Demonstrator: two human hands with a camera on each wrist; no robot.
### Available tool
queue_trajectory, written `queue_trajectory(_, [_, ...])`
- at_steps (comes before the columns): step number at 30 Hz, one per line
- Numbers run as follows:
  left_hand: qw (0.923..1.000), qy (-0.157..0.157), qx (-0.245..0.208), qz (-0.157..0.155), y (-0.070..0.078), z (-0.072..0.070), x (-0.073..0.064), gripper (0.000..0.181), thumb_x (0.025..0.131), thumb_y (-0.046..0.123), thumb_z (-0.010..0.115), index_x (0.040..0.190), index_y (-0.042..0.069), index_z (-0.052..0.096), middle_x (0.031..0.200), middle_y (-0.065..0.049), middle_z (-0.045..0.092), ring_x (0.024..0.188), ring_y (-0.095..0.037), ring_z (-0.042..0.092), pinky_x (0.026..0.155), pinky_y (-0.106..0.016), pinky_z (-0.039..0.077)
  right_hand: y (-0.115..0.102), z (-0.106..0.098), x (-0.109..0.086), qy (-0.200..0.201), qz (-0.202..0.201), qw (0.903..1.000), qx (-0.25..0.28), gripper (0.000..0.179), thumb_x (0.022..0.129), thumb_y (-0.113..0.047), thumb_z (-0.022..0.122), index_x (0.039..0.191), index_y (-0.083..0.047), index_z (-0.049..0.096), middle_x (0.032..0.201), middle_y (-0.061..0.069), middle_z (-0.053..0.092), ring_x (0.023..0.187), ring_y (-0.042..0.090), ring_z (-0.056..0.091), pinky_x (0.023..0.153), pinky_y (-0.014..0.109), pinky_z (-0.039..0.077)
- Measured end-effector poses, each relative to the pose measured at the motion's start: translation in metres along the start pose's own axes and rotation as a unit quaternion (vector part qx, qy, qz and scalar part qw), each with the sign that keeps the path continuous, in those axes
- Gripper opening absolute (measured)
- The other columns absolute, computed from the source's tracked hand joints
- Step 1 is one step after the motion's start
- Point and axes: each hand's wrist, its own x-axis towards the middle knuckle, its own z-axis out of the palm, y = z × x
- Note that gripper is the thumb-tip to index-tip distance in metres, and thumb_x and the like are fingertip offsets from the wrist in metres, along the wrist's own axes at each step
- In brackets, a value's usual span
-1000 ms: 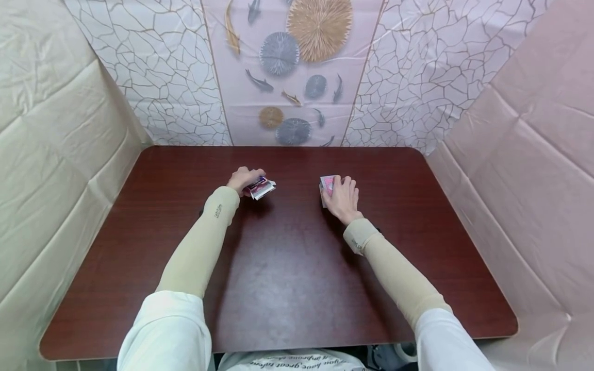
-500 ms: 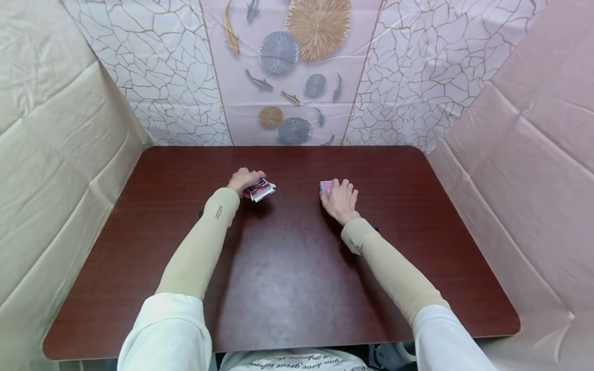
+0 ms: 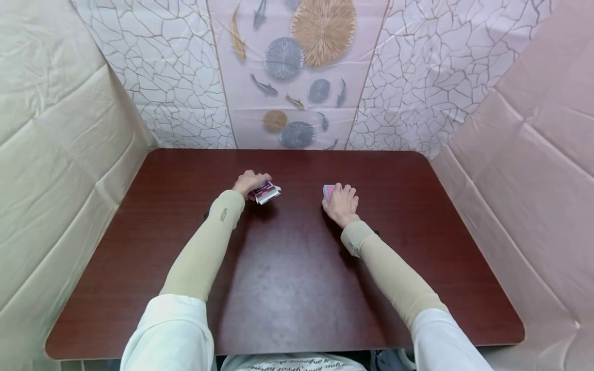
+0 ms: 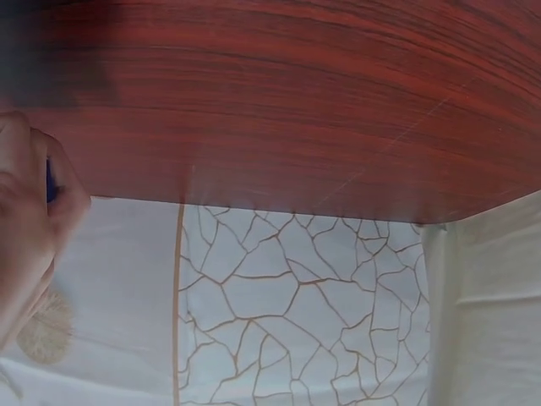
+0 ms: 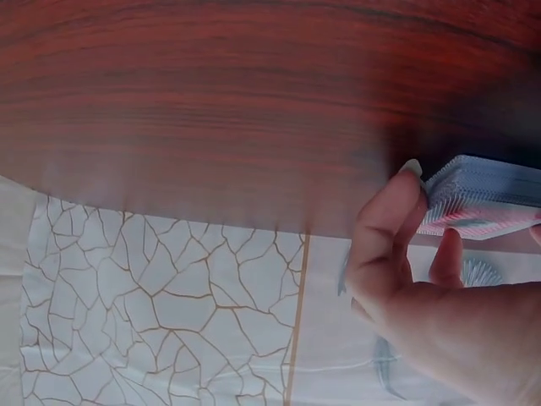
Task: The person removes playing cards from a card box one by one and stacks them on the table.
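My left hand [image 3: 248,183] grips a small dark red and blue card box [image 3: 265,192] above the table, left of centre. Its white end flaps stand open toward the right. In the left wrist view only a sliver of blue box [image 4: 51,181] shows between the fingers. Right of centre, my right hand [image 3: 342,205] holds a deck of playing cards [image 3: 328,190] with pink-patterned backs. The right wrist view shows the deck's [image 5: 486,190] layered edges, with fingertips curled at its side and on its patterned face. Part of the deck is hidden under the hand.
Both hands are over the far half of a dark red wood table [image 3: 297,288] with rounded corners. A patterned cloth wall [image 3: 287,103] stands behind its far edge. Pale fabric panels [image 3: 510,170] flank it on both sides.
The deck in my right hand has tipped flatter and come slightly lower, showing less of its pink back. My left hand keeps its hold on the card box. The head view has shifted slightly.
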Motion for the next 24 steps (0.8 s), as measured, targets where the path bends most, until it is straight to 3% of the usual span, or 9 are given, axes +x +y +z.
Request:
queue_trajectory(7, [0.9994,0.017,-0.024,0.017,0.014,0.002,0.001,0.054,0.084,0.050,0.058,0.117,0.006,0.053,0.091,-0.010,0.056,0.063,-0.015,0.053,0.076,-0.043,0.059,-0.001,-0.004,0.004,-0.024,0.023,0.9994,-0.008,0.066,0.087,-0.046,0.060,0.125,0.004,0.042,0.118,0.028,0.047,0.109,0.043,0.046,0.086,0.055,0.047])
queue_trajectory(10, [0.9996,0.016,-0.021,0.012,0.016,0.002,0.000,0.055,0.084,0.050,0.058,0.119,0.007,0.052,0.093,-0.011,0.056,0.066,-0.017,0.054,0.077,-0.043,0.059,-0.009,-0.008,0.002,-0.003,0.007,1.0000,0.003,0.071,0.089,-0.053,0.056,0.128,0.004,0.040,0.122,0.029,0.044,0.110,0.044,0.045,0.086,0.056,0.046])
queue_trajectory(12, [0.9997,0.019,-0.012,0.009,0.016,0.001,-0.001,0.056,0.084,0.050,0.057,0.120,0.007,0.053,0.095,-0.011,0.056,0.067,-0.017,0.054,0.078,-0.043,0.059,-0.021,-0.015,0.000,0.031,-0.041,0.9981,0.033,0.068,0.091,-0.052,0.053,0.129,0.002,0.041,0.124,0.028,0.044,0.110,0.044,0.046,0.085,0.055,0.047])
queue_trajectory(14, [0.9997,0.024,0.001,0.007,0.015,0.000,-0.003,0.055,0.084,0.050,0.056,0.118,0.006,0.054,0.095,-0.012,0.057,0.067,-0.018,0.055,0.078,-0.043,0.059,-0.038,-0.024,-0.005,0.060,-0.117,0.9879,0.083,0.060,0.094,-0.049,0.051,0.130,-0.001,0.044,0.127,0.026,0.045,0.111,0.042,0.048,0.087,0.054,0.047])
queue_trajectory(17, [0.9993,0.032,0.017,0.008,0.014,-0.002,-0.007,0.055,0.084,0.051,0.055,0.115,0.006,0.056,0.095,-0.012,0.057,0.066,-0.018,0.055,0.074,-0.041,0.059,-0.065,-0.039,-0.014,0.066,-0.233,0.9569,0.161,0.045,0.097,-0.040,0.051,0.129,-0.008,0.053,0.132,0.023,0.048,0.119,0.039,0.048,0.095,0.051,0.045])
queue_trajectory(19, [0.9992,0.034,0.021,0.008,0.015,-0.003,-0.008,0.053,0.084,0.052,0.055,0.112,0.006,0.057,0.094,-0.011,0.058,0.064,-0.018,0.055,0.068,-0.039,0.059,-0.081,-0.046,-0.021,0.052,-0.285,0.9382,0.190,0.037,0.099,-0.035,0.049,0.125,-0.011,0.060,0.134,0.022,0.049,0.122,0.036,0.046,0.101,0.049,0.042])
queue_trajectory(21, [0.9992,0.035,0.016,0.010,0.016,-0.002,-0.008,0.052,0.084,0.052,0.055,0.110,0.006,0.058,0.094,-0.011,0.058,0.067,-0.020,0.058,0.069,-0.038,0.059,-0.093,-0.048,-0.025,0.037,-0.307,0.9322,0.188,0.034,0.101,-0.034,0.046,0.120,-0.013,0.066,0.137,0.021,0.048,0.124,0.035,0.045,0.103,0.047,0.041])
queue_trajectory(24, [0.9989,0.040,0.013,0.019,0.019,0.001,-0.008,0.051,0.084,0.052,0.054,0.107,0.007,0.059,0.094,-0.010,0.059,0.070,-0.022,0.061,0.073,-0.039,0.058,-0.103,-0.046,-0.028,0.020,-0.316,0.9354,0.157,0.037,0.102,-0.034,0.042,0.119,-0.016,0.069,0.141,0.021,0.046,0.124,0.035,0.043,0.102,0.048,0.040])
